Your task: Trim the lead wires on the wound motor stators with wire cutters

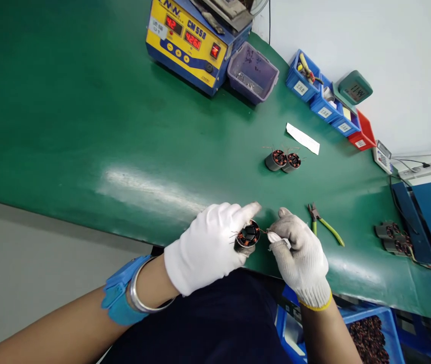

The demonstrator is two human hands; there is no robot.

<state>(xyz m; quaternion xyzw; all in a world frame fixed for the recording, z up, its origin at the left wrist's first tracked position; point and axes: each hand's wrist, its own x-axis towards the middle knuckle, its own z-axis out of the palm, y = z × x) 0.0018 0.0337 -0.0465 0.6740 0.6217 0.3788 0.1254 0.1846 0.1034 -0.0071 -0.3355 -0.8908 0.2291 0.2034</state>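
Note:
My left hand (215, 242), in a white glove, is wrapped round a motor stator (248, 234) with copper windings and a dark slotted core. Thin copper leads stick out on both of its sides. Just to the right, my right hand (299, 247), also gloved, has thumb and fingers pinched at the end of the copper lead (263, 231) that runs from the stator. Green-handled cutting pliers (325, 222) lie on the green table right of my right hand. Two more stators (276, 160) stand side by side farther back.
A yellow-and-blue CM558 unit (185, 43) stands at the back beside a purple bin (253, 73). Blue tool boxes (302, 76), a red box (362, 131) and a white strip (302, 138) lie toward the wall. Several stators (393, 237) sit at right. A blue crate (392, 328) is below the table edge.

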